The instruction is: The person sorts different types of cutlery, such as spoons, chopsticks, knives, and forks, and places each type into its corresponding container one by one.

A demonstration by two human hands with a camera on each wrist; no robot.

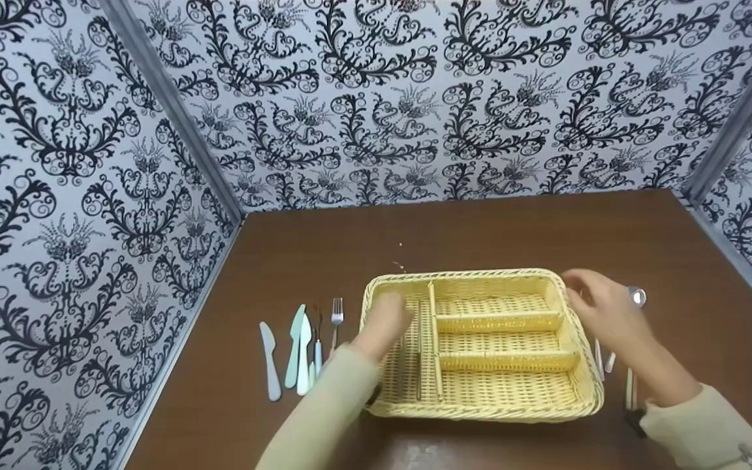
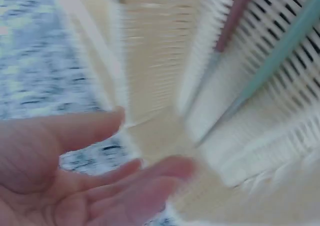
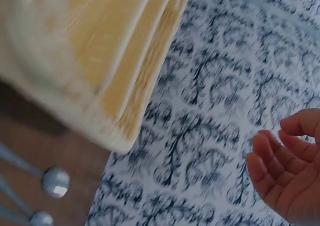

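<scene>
A pale yellow wicker cutlery basket (image 1: 505,413) with several compartments sits on the table. Over its long left compartment is my left hand (image 1: 386,323). In the left wrist view, the left hand (image 2: 95,181) has loosely spread fingers, empty, by the basket's corner. Inside that compartment lie a utensil with a dark pink handle (image 2: 235,15) and one with a mint-green handle (image 2: 280,55); their tips are blurred. My right hand (image 1: 608,310) is close to the basket's right rim. The right wrist view shows the right hand (image 3: 292,171) with relaxed, bent fingers, holding nothing and apart from the basket.
Left of the basket lie a blue-grey knife (image 1: 269,362), a mint knife (image 1: 296,346), a white knife (image 1: 304,356) and a fork (image 1: 337,313). To the right are a spoon (image 1: 637,297) and other cutlery, partly behind my right arm. Patterned walls (image 1: 382,117) enclose the table (image 1: 311,254).
</scene>
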